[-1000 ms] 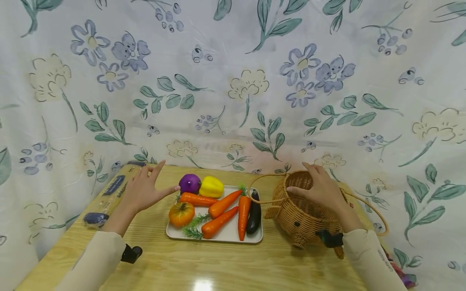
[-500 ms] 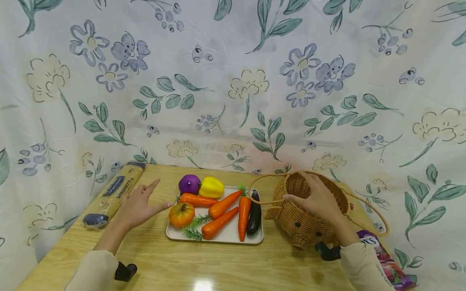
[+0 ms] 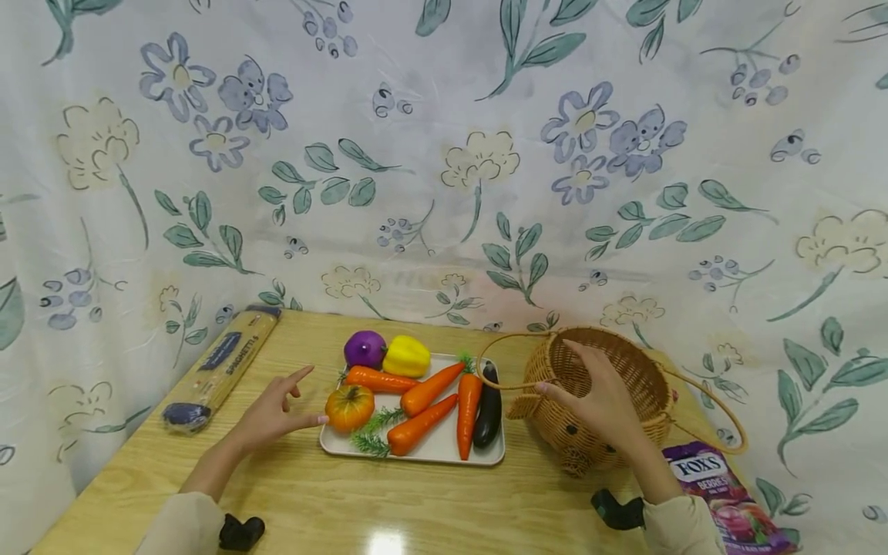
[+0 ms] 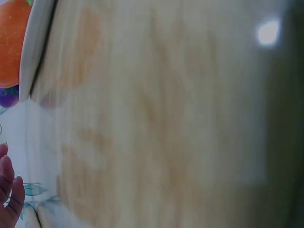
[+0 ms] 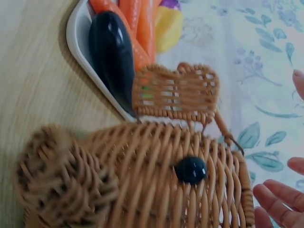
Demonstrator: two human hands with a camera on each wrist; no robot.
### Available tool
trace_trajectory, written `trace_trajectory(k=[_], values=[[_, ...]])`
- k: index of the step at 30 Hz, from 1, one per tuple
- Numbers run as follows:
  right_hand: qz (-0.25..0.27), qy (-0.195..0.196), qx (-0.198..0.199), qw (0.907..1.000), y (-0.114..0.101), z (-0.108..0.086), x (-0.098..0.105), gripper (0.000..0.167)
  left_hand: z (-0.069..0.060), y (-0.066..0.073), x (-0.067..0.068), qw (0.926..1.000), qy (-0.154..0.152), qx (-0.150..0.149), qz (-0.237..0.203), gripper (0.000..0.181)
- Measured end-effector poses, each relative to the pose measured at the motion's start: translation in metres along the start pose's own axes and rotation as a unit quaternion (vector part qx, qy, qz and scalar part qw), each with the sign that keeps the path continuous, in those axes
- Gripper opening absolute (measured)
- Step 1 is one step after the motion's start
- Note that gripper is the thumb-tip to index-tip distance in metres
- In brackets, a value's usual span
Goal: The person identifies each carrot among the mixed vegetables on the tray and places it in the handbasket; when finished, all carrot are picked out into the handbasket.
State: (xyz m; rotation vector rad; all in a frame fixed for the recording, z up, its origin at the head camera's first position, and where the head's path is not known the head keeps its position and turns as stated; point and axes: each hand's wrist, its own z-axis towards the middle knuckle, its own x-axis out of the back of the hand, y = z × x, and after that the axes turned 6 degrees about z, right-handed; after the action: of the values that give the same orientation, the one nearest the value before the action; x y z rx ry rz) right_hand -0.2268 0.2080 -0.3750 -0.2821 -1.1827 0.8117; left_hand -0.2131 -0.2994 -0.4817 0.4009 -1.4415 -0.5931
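Observation:
My left hand hovers left of the tray, thumb and index spread, with the thumb tip close to the small orange pumpkin. It holds nothing. Over the pig-shaped wicker basket is my right hand, thumb and fingers apart, also holding nothing. In the right wrist view its fingertips show beside the basket rim; whether they touch it I cannot tell. On the white tray lie several carrots, a dark eggplant, a yellow bell pepper and a round purple vegetable.
A spaghetti packet lies along the table's left side. At the right front is a purple FOX'S candy bag. The basket's two loop handles stick out sideways. A floral curtain hangs behind the wooden table.
Both hands have come down and back toward the front edge, the left one lower beside the tray. More of the spaghetti packet and candy bag shows. The tray and basket have stayed put.

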Motion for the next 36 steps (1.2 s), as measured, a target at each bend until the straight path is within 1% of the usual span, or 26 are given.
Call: trace_trajectory(k=[4,8,10,13,18,21,24,28,33,36], values=[[0.018,0.015,0.016,0.9996,-0.002,-0.005,-0.006,0.079,-0.002,-0.003,-0.004,0.9984,-0.009,-0.024,-0.05,0.086],[0.03,0.023,0.034,0.9987,-0.004,-0.009,-0.012,0.077,-0.002,-0.011,-0.009,0.995,-0.017,-0.06,-0.077,0.078],[0.03,0.028,0.045,0.9981,-0.006,-0.01,-0.015,0.075,-0.001,-0.014,-0.012,0.9944,-0.02,-0.073,-0.073,0.075],[0.033,0.029,0.055,0.9975,-0.01,-0.011,-0.018,0.074,0.002,-0.015,-0.015,0.9954,-0.024,-0.08,-0.048,0.074],[0.041,-0.004,0.041,0.9983,-0.02,-0.009,-0.025,0.074,0.005,-0.014,-0.017,0.9973,-0.036,-0.063,-0.011,0.077],[0.045,-0.025,0.034,0.9981,-0.027,-0.004,-0.032,0.073,0.005,-0.016,-0.017,0.9977,-0.04,-0.054,-0.008,0.077],[0.047,-0.041,0.036,0.9974,-0.039,0.006,-0.044,0.071,0.005,-0.02,-0.017,0.998,-0.038,-0.051,-0.005,0.075],[0.071,-0.077,0.047,0.9934,-0.057,0.028,-0.065,0.065,0.003,-0.022,-0.018,0.9982,-0.027,-0.052,-0.006,0.073],[0.091,-0.133,0.071,0.9844,-0.08,0.057,-0.101,0.059,0.002,-0.021,-0.02,0.9981,-0.01,-0.059,-0.013,0.07],[0.088,-0.165,0.082,0.979,-0.093,0.072,-0.122,0.058,0.002,-0.021,-0.023,0.9983,-0.01,-0.054,-0.018,0.069]])
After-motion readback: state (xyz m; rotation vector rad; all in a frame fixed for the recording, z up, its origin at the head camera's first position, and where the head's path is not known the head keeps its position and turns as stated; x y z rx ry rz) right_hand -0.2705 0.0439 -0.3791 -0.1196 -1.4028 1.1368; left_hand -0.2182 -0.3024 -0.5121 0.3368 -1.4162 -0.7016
